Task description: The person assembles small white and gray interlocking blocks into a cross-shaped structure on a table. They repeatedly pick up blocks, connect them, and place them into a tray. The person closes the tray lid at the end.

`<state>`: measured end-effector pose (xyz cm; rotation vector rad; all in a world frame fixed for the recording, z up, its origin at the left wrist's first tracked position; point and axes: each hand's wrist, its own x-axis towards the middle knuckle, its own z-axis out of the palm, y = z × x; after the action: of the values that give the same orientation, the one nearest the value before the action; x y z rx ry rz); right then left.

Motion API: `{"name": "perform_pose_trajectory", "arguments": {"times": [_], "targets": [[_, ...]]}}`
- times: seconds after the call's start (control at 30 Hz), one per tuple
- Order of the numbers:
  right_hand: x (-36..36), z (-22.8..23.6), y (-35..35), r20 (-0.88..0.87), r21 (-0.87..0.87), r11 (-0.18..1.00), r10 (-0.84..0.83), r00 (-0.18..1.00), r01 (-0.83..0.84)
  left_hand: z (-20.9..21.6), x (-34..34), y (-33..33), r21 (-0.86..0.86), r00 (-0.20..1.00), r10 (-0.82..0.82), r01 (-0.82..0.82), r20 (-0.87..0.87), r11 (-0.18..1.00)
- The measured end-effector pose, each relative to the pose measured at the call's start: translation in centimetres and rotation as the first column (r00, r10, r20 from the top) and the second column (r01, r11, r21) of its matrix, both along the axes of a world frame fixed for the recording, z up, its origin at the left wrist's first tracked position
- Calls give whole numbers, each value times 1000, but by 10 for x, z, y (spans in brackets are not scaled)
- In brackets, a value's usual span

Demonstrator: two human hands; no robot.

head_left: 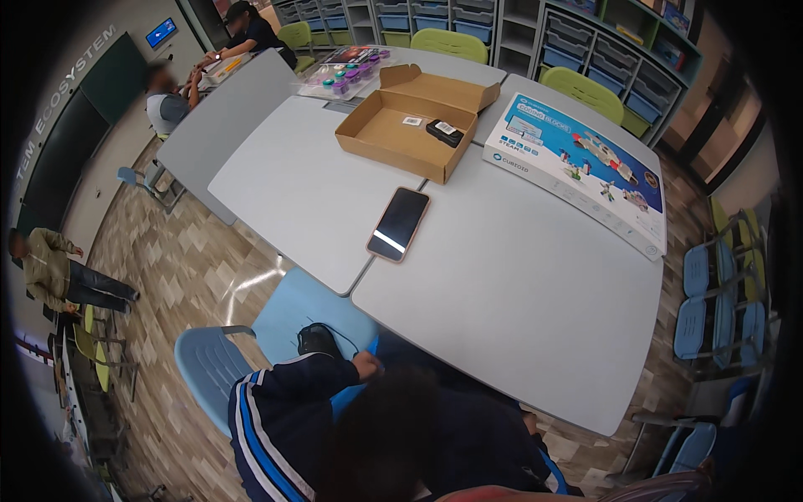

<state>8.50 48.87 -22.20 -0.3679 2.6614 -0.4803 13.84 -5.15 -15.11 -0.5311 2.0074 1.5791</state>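
My left hand is closed at the table's near edge, beside a blue chair. Its fingers appear to pinch the end of a thin black cord. That cord runs to a small black object on the chair seat; its kind is unclear. Only a sliver of my right hand shows below the table edge, its fingers hidden. A phone with a dark screen lies on the grey-white table. Beyond it stands an opened cardboard box with a black device inside.
A large blue-and-white toy kit box lies at the right of the table. Farther back is a clear pack of purple and green pieces. Several people are at the left. Green chairs line the far side. A blurred dark shape covers the lower middle.
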Motion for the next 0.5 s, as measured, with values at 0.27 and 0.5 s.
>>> {"name": "perform_pose_trajectory", "arguments": {"times": [0.27,0.5], "targets": [[-3,-12,3,-119,-1,984,178,977,-180,48,-53,-10,-12,996,-3,5,87,1000],[-23,58,-17,212,68,973,203,956,-221,99,-57,6,-519,701,-638,692,319,501]]}}
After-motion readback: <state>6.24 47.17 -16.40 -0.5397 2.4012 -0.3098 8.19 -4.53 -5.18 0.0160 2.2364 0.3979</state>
